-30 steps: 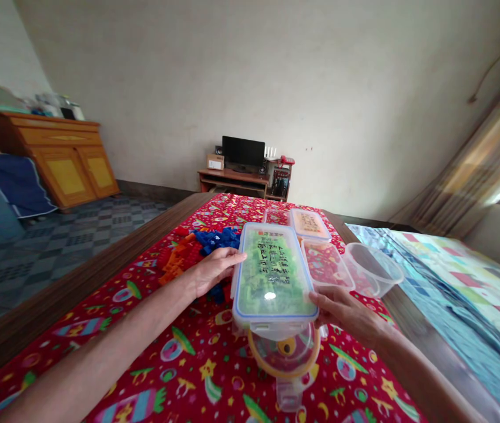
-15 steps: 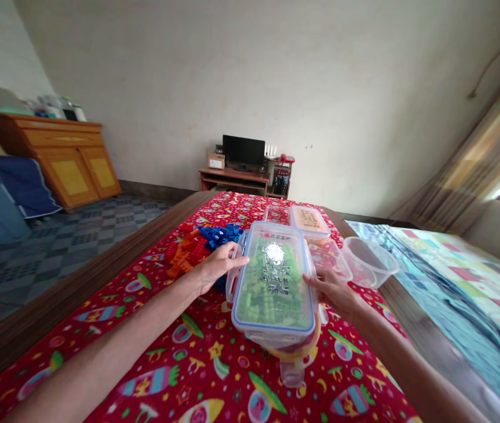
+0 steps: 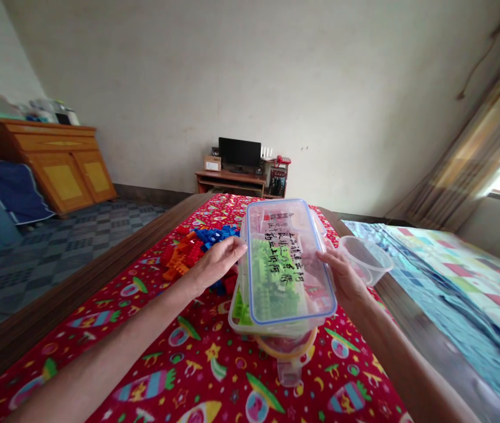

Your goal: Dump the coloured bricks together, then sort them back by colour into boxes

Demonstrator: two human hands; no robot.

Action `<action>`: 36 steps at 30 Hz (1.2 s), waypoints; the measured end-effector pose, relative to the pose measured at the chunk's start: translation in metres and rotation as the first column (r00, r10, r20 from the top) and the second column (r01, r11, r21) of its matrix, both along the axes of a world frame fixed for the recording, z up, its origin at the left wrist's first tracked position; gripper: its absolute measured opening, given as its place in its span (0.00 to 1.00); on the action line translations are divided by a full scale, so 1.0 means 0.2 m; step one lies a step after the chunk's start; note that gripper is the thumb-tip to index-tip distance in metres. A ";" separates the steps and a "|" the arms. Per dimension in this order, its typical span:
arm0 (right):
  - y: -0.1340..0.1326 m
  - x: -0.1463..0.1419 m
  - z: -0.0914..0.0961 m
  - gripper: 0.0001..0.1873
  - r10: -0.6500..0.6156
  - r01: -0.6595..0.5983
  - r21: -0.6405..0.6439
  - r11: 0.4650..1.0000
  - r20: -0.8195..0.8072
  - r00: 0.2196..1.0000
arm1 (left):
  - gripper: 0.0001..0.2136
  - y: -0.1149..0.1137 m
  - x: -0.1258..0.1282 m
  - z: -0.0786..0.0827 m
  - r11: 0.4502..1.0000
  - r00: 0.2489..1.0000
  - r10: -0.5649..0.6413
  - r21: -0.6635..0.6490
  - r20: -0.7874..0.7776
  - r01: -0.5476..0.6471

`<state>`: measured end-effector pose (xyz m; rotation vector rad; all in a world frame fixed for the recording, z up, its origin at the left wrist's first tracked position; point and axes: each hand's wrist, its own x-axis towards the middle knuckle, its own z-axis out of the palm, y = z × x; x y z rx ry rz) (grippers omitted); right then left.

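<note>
A clear rectangular lid with a blue seal and black writing (image 3: 287, 258) is tilted up off a clear box of green bricks (image 3: 271, 294). My left hand (image 3: 218, 261) grips the lid's left edge. My right hand (image 3: 342, 279) grips its right edge. The box rests on a round container with a yellow-rimmed lid (image 3: 287, 349) on the red patterned tablecloth (image 3: 188, 364).
Blue, orange and red bricks (image 3: 197, 244) lie in a pile left of the box. An empty clear tub (image 3: 366, 258) lies tipped at the right. A bed with a colourful cover (image 3: 452, 276) runs along the table's right side. A cabinet and a desk with a monitor stand further back.
The lid was flat on the box of green bricks. Both hands have slid to its far sides and lifted its far end, so it now tilts up toward me.
</note>
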<state>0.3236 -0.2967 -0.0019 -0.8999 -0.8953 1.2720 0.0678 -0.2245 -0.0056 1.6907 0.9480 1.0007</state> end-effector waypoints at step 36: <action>0.52 -0.11 0.27 0.08 -0.255 0.261 0.273 0.926 -0.060 0.965 | 0.20 -0.08 -0.36 -0.21 0.975 0.831 0.127 0.220 -0.542 -0.005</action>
